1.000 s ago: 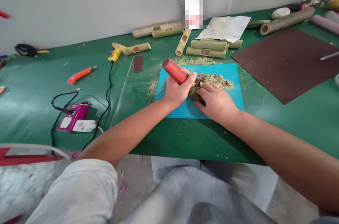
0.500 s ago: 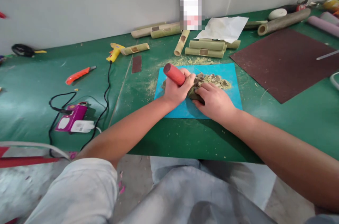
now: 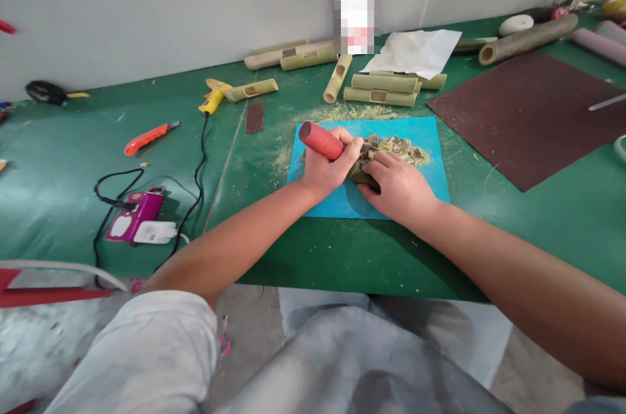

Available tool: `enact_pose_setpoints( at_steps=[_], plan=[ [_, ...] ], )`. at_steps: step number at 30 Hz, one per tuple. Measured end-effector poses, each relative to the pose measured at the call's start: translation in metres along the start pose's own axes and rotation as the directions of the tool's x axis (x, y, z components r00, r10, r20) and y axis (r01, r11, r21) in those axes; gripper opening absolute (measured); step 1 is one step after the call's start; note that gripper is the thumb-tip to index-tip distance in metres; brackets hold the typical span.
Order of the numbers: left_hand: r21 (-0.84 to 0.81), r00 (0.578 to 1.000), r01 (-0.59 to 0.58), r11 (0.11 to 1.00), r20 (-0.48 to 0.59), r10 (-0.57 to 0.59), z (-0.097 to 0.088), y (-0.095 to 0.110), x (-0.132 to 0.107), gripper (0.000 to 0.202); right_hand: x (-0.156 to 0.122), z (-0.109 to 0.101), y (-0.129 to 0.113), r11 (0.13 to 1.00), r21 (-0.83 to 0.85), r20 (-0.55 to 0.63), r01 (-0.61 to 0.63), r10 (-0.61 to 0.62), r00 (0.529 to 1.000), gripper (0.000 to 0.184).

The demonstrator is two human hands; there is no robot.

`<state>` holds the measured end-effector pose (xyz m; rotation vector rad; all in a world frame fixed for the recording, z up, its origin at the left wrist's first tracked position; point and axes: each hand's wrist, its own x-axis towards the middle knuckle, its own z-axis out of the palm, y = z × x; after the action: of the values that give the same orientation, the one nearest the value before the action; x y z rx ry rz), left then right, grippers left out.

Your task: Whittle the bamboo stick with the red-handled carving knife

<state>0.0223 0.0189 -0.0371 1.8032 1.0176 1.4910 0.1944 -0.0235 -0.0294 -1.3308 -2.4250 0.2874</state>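
Over green tabletop (image 3: 342, 257) (arms (image 3: 249, 238) outstretched), left fingers (image 3: 352, 151) clasp red handle (image 3: 321, 140), right fingers (image 3: 384, 165) bamboo (image 3: 364, 178).

red cylindrical handle (image 3: 320, 140): tilted leftward | dark green bamboo piece (image 3: 360, 175): partly hidden, over blue sheet (image 3: 332, 208)

Near the front edge of our green counter (image 3: 342, 257) we see a blue sheet (image 3: 341, 205) and a purple box (image 3: 150, 207); toward the back edge lie bamboo tubes (image 3: 296, 62) and a yellow glue gun (image 3: 212, 100).
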Motion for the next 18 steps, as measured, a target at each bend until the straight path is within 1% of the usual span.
enact_pose_setpoints(
  at_steps=[4,8,13,18],
  plan=[
    [-0.001,1.0,0.018,1.0,0.006,-0.018,-0.0007,0.0006,-0.0005,0.042,-0.0007,0.0006,0.0009,1.0,0.012,-0.019,0.021,-0.021,1.0,0.008],
    [0.008,1.0,-0.006,1.0,0.022,0.006,0.0003,0.0018,0.0001,0.04,-0.0006,0.0004,0.0007,1.0,-0.012,-0.004,0.008,-0.008,1.0,0.008],
    [0.01,1.0,-0.009,1.0,-0.011,0.009,0.0015,0.0021,0.0004,0.037,-0.0001,-0.0015,-0.0009,1.0,-0.027,0.012,0.002,-0.002,1.0,0.009],
    [0.009,1.0,-0.01,1.0,0.004,0.009,0.0006,0.0017,0.0,0.035,-0.0004,0.0013,-0.0004,1.0,-0.016,-0.01,0.01,-0.01,1.0,0.008]
  ],
)
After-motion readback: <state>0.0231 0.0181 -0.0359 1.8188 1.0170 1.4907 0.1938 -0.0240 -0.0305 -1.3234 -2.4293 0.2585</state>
